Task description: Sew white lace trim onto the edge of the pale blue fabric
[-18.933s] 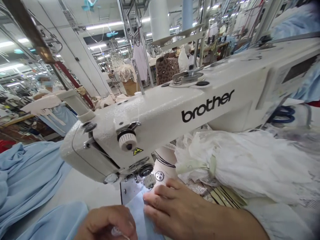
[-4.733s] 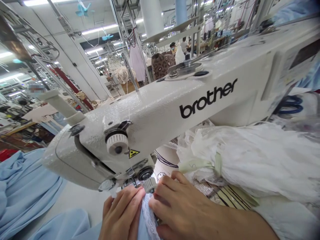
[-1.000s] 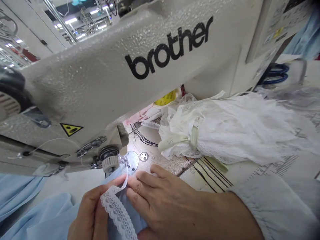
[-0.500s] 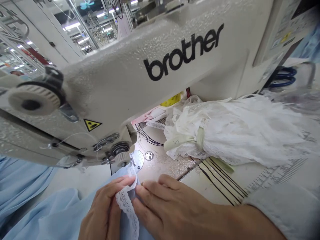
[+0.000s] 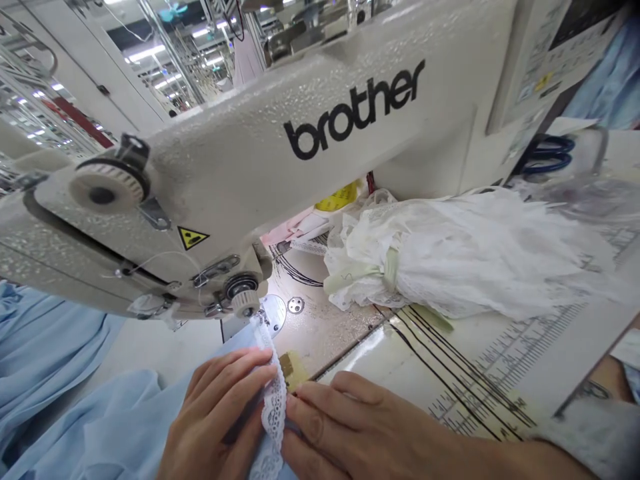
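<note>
Black "brother" logo on white sewing machine arm. Yellow triangle warning sticker, symbol only. Ruler scale on counter, digits too small. Panel stickers unreadable.

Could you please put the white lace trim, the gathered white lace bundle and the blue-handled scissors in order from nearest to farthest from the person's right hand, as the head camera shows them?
From the right hand:
1. Narrow white lace trim: at the fingertips, to their left.
2. Gathered white lace bundle: ahead, on the table beyond the fingers.
3. Blue-handled scissors: farthest, past the bundle at upper right.
</note>
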Demonstrator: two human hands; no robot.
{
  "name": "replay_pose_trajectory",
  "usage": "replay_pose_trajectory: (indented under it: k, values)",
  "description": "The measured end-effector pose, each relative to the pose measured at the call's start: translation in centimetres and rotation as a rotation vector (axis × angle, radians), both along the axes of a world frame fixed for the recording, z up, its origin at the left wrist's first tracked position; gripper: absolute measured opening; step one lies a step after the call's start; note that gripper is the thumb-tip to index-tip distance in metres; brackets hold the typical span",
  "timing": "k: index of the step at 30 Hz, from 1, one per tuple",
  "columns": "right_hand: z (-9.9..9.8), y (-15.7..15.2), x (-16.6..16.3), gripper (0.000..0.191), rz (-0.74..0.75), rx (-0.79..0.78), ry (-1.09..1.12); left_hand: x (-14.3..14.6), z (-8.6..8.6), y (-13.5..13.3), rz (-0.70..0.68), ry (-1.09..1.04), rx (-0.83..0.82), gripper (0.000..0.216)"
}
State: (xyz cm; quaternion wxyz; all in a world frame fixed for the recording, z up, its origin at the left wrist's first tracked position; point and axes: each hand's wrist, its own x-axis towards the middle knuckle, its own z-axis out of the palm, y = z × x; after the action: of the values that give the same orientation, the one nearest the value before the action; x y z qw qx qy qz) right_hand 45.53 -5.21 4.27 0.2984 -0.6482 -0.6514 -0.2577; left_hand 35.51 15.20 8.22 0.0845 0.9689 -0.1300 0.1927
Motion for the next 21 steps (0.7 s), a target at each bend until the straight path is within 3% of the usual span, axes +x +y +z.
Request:
replay_pose_trajectory:
  k: [7, 13, 21]
  values:
    - [0.26, -0.49, 0.00, 0.029, 0.013, -0.063, -0.019, -0.37, 0.19, 0.65, -0.071, 0.023, 0.067, 0.033]
    - [0.06, -0.09, -0.15, 0.023, 0.015, -0.026, -0.008, -0.27, 0.36, 0.37, -0.102, 0.028, 0.083, 0.033]
    - [0.35, -0.44, 0.08, 0.032, 0.033, -0.101, -0.022, -0.46, 0.14, 0.47, -0.063, 0.039, 0.131, 0.034]
